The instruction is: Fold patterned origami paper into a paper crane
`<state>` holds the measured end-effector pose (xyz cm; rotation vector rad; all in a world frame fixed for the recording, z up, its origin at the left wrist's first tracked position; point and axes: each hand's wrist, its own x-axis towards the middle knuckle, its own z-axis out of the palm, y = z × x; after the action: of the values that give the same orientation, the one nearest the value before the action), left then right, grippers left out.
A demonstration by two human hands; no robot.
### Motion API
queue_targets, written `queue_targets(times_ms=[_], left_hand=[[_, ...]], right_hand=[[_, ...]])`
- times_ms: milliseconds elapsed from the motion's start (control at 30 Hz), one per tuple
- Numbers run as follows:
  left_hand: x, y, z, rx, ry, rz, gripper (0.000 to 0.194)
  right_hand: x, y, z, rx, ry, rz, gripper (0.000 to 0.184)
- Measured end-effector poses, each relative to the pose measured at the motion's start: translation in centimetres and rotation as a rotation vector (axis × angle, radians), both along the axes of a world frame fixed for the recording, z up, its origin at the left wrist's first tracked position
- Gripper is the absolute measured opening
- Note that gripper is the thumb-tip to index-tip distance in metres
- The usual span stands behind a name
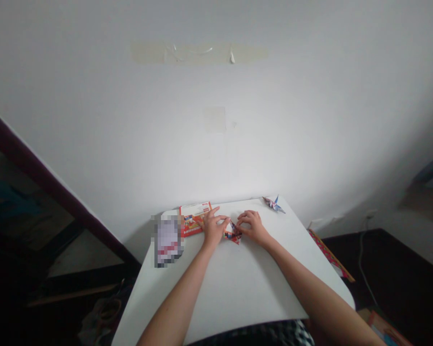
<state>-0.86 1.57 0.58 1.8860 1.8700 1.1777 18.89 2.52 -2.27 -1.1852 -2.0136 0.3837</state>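
A small folded piece of patterned red paper [233,234] lies on the white table [238,283] between my hands. My left hand [212,226] rests on its left side, fingers curled and pinching its upper edge. My right hand [250,225] presses on its right side with bent fingers. Both hands sit near the far end of the table, close to the wall.
A finished paper crane [273,203] stands at the table's far right corner. A red and white printed sheet [194,217] lies left of my hands, beside a blurred-out card [169,239]. A patterned strip [328,254] leans off the table's right edge. The white wall rises behind.
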Motion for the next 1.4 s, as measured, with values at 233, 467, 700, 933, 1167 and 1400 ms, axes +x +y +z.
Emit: queue_targets(times_ms=[233,467,700,933,1167,1400], left_hand=[[-0.1,0.2,-0.2,0.028,0.053,-0.012,0.013],[0.3,0.0,-0.1,-0.020,0.060,-0.061,0.003],[0.9,-0.5,0.0,-0.027,0.058,-0.098,0.007],[1.2,-0.7,-0.3,0.000,0.071,-0.122,0.009],[1.1,-0.6,-0.2,-0.005,0.022,-0.085,0.014],[0.8,-0.6,0.4,-0.002,-0.020,-0.047,0.006]], right_hand=[[0.1,0.2,-0.2,0.016,0.015,-0.010,0.007],[0.2,0.4,-0.5,0.022,0.030,-0.007,0.008],[0.1,0.4,-0.6,0.046,0.066,-0.012,0.007],[-0.1,0.3,-0.3,0.028,0.074,-0.022,0.012],[-0.1,0.3,-0.1,0.010,0.075,-0.021,0.010],[-0.2,0.3,-0.3,-0.002,0.096,-0.031,0.005]])
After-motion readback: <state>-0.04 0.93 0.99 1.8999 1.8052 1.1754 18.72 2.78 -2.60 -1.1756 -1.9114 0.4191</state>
